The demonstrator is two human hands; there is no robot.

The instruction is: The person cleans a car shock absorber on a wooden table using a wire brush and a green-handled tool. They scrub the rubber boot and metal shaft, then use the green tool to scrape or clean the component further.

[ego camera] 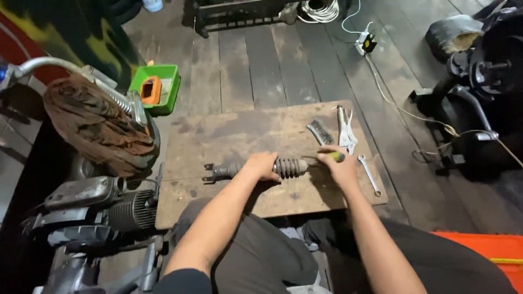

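Note:
A dark shaft with a ribbed rubber boot [289,167] lies across a wooden board [229,136] on the floor. My left hand [262,165] grips the shaft at its middle, just left of the boot. My right hand [338,166] is closed around a screwdriver with a yellow-green handle [336,157], its tip pointing toward the right end of the boot.
Locking pliers [345,128], a wire brush [320,132] and a spanner [369,174] lie on the board's right side. A green tray [166,81] sits beyond the board. A stripped motorcycle engine [103,201] stands at left, another machine [485,81] at right, with cables [392,103] across the floor.

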